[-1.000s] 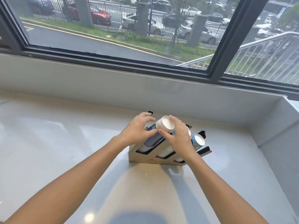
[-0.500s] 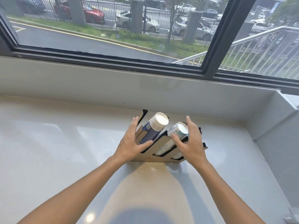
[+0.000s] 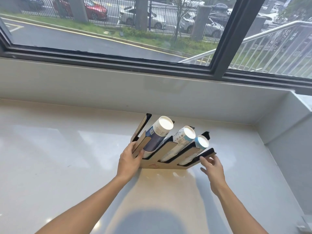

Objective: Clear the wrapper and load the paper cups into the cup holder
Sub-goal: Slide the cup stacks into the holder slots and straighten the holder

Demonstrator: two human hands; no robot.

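A slanted cardboard cup holder (image 3: 166, 164) with black inner faces stands on the white counter. Three stacks of paper cups lie in its slots: a dark blue stack (image 3: 156, 135) on the left, a white patterned stack (image 3: 183, 138) in the middle, a light blue stack (image 3: 200, 142) on the right. My left hand (image 3: 129, 160) grips the holder's left end, thumb over a front panel. My right hand (image 3: 212, 168) is open at the holder's right tip, fingertips touching its edge. No wrapper is in view.
The white glossy counter (image 3: 67, 166) runs to a low wall under a wide window (image 3: 118, 31). A raised ledge (image 3: 287, 129) closes off the right side. A small grey object (image 3: 305, 225) sits at the bottom right corner.
Both hands have come off the cup stacks and spread apart to the holder's ends. The left hand now holds the left end; the right hand has slid to the right tip.
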